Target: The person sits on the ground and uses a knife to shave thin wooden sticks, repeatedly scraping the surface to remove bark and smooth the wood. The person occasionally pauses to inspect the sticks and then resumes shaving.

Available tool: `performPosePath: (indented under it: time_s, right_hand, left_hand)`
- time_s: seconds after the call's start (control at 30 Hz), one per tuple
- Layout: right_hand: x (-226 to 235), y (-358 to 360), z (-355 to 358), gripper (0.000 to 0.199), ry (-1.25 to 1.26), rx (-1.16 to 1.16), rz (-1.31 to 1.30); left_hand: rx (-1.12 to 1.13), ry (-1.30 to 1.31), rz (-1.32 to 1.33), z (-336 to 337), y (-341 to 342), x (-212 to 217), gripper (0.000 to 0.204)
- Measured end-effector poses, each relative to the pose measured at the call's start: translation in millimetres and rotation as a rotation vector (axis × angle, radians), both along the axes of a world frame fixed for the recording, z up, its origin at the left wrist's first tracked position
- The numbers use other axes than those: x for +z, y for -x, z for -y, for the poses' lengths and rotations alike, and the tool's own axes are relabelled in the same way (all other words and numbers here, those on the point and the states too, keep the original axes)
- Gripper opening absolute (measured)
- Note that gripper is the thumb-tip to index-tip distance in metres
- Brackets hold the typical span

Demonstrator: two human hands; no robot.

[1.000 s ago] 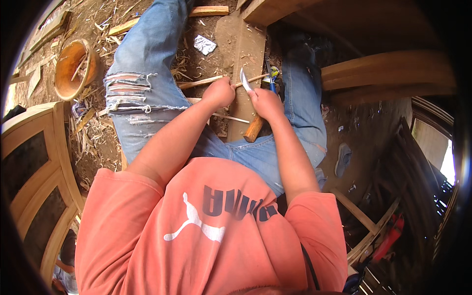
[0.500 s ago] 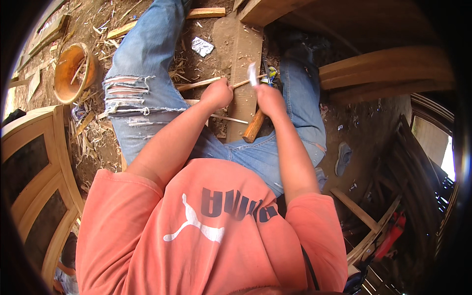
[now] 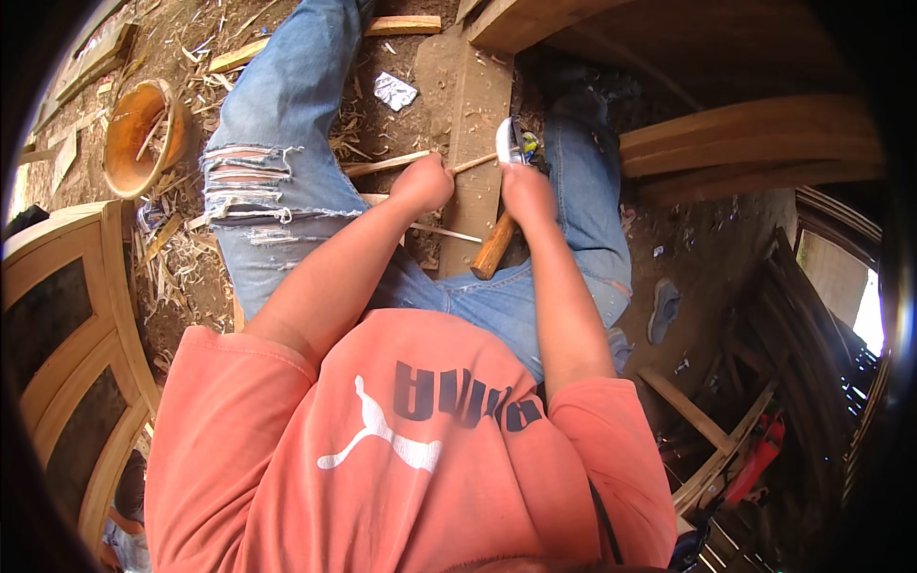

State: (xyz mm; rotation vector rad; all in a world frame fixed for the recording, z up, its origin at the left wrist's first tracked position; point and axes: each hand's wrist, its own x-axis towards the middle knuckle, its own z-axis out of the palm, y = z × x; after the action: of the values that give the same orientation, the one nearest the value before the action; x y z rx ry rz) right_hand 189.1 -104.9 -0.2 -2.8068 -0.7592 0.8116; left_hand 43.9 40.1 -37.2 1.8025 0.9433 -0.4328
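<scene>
My left hand (image 3: 425,183) is closed round a thin wooden stick (image 3: 476,163), whose free end points right. Bright and shiny, a knife blade (image 3: 503,141) stands up from my right hand (image 3: 528,196), which is closed on its hidden handle. The blade is by the stick's far end; whether they touch I cannot tell. Below the right hand, a thick wooden tool handle (image 3: 493,246) rests near my right thigh, its head hidden. Under both hands lies a wooden board (image 3: 478,95) between my legs.
An orange-brown bucket (image 3: 143,138) stands left among wood shavings. At far left is a panelled wooden frame (image 3: 81,296). Thick beams (image 3: 745,143) reach in from the right. A crumpled silvery wrapper (image 3: 394,91) and a grey shoe (image 3: 664,310) lie on the ground.
The knife blade has shifted slightly right along the stick and is sharper now, where it was blurred. My left hand and the stick have hardly moved.
</scene>
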Motion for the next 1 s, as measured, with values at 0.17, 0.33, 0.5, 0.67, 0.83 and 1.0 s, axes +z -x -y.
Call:
performPosePath:
  time_s: [0.17,0.33,0.5,0.67,0.83,1.0]
  right_hand:
    - [10,6,-3,0.041,0.031,0.142,-0.069]
    - [13,11,-4,0.043,0.063,0.155,-0.032]
    - [5,5,0,0.045,0.081,0.194,-0.052]
    - [-8,-6,11,0.044,0.027,0.0,0.036]
    - [-4,-18,12,0.045,-0.087,0.087,-0.033]
    - [-8,-23,20,0.047,-0.071,0.102,-0.049]
  left_hand:
    - [0.003,0.008,0.004,0,-1,0,0.038]
    - [0.011,0.011,0.006,0,-1,-1,0.038]
    - [0.013,0.017,0.011,-1,-3,1,0.038]
    - [-0.004,-0.009,0.014,-1,-4,7,0.038]
    - [0.003,-0.007,0.003,-1,0,4,0.037]
    - [0.023,-0.031,0.031,2,1,0,0.037]
